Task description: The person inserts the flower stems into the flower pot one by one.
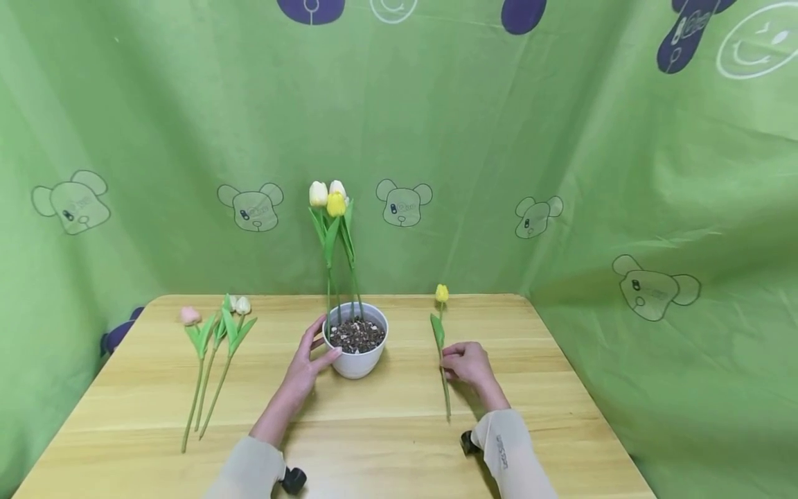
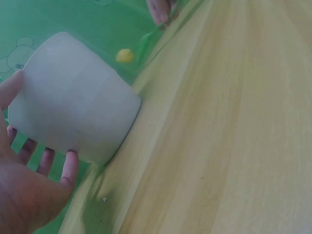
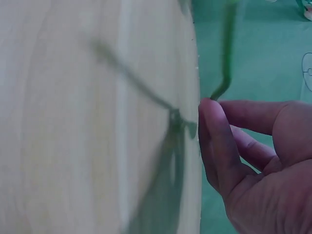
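wooden table, white pot, tulips

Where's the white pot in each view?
Head: white pot at table centre, left hand on its side.
Left wrist: upper left, fingers under it.
Right wrist: not in it; only the right hand at a green stem.
Shared landmark: wooden table.

Matt white pot on smooth wooden table.
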Available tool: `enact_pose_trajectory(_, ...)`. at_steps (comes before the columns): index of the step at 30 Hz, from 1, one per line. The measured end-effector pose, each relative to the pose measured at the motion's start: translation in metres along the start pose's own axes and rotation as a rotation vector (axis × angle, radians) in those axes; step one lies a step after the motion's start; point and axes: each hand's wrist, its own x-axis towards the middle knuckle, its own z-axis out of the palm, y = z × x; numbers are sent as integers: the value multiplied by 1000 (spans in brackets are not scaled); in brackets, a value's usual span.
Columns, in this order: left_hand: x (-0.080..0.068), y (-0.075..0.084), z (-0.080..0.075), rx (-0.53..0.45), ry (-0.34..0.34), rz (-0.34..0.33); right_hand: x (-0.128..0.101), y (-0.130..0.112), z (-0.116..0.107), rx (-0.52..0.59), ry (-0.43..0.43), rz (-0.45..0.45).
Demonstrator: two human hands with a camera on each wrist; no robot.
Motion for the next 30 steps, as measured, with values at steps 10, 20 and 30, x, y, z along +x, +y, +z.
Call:
enact_pose_trajectory(10,2,0,0,-9,-4,11,-3,-15,3,47,38,-65)
enact_pose_trajectory(20,2,-2,-1,-22,-1,15,-3,-33,9,205,9,-168)
enact_pose_trajectory(30,1,-2,1,-25,-4,13,-6,-47,16,243,-20,-204)
